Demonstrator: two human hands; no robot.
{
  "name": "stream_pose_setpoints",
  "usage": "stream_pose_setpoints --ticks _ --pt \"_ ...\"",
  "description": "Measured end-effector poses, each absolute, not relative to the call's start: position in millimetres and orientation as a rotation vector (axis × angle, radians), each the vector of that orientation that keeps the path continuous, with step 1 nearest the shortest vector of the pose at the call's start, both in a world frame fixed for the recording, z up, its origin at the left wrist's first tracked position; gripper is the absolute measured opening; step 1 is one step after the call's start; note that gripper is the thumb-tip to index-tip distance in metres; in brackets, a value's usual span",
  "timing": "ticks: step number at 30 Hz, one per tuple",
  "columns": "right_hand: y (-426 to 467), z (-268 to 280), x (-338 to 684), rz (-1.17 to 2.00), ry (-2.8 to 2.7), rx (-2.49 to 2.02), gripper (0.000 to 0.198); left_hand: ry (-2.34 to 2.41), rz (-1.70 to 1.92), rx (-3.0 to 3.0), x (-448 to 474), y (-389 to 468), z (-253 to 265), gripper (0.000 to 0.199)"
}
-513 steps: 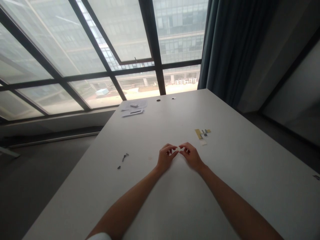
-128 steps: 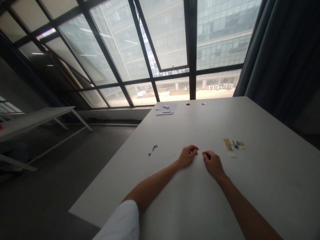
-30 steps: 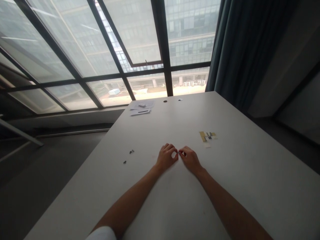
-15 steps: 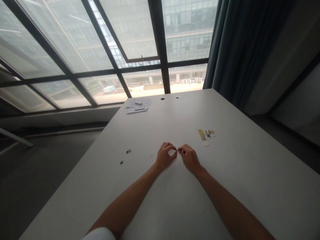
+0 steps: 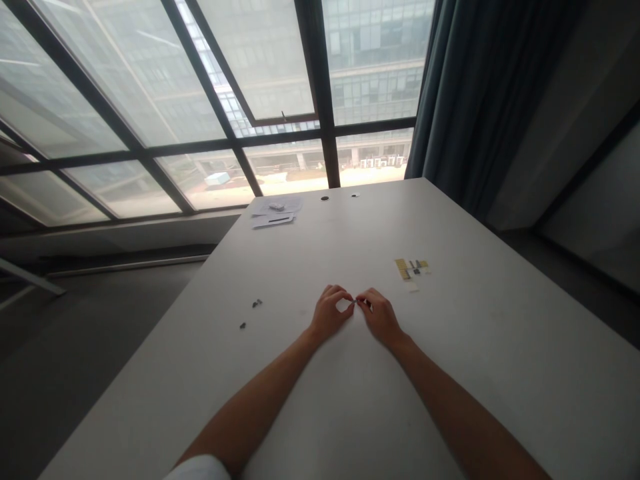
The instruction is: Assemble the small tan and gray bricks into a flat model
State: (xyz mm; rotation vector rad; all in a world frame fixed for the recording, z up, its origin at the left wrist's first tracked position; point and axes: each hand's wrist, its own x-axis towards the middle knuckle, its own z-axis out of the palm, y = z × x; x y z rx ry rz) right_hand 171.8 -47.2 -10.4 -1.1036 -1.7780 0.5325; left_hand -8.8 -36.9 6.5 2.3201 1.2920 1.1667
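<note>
Near the centre of the frame, the left hand (image 5: 330, 312) and right hand (image 5: 383, 317) meet, both seeming to pinch one tiny piece (image 5: 355, 301), too small to identify. The step looks like fine two-handed fitting or adjusting; the next move likely calls for light, steady fingertips.

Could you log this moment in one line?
left hand: pinching tiny object, unidentifiable | right hand: pinching same object | on left: dark bits | on right: yellow pieces
</note>
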Motion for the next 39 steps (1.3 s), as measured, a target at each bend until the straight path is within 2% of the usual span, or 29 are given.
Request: stream_pose_setpoints --ticks 39 --pt "-46.5 -11.9 170.8 0.549 -1.768 -1.096 0.013 1.284 1.174 2.302 -10.7 -36.1 5.3 0.008"
